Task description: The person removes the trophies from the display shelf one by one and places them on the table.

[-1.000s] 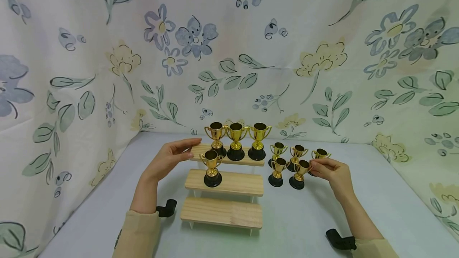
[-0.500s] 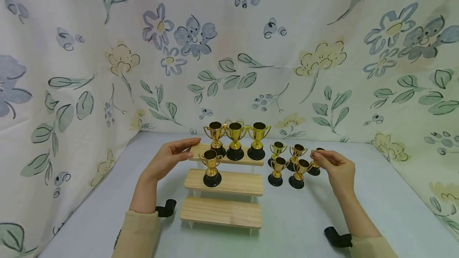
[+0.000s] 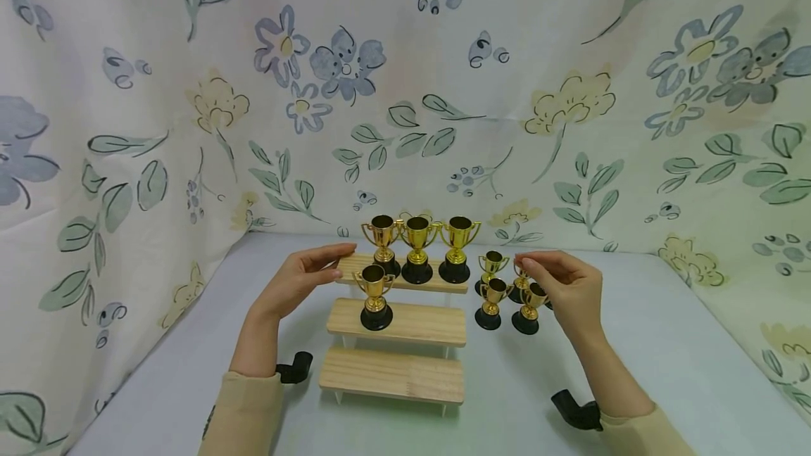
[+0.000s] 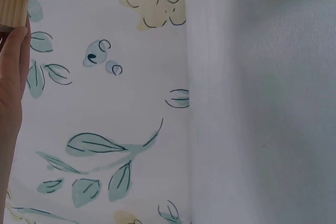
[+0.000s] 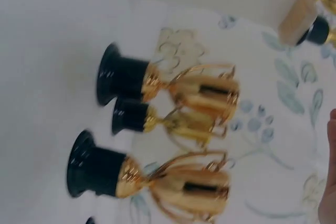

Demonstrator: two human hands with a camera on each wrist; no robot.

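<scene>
Top shelf done with three cups, middle shelf has one, at least four left on table. Left hand pinches top shelf's end. Right hand by table cups, can't tell if pinching.

Pale table — three-tier wooden stand, small gold trophies beside it.

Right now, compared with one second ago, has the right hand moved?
Yes, the right hand has moved left in the head view, closer to the wooden stand.
</scene>
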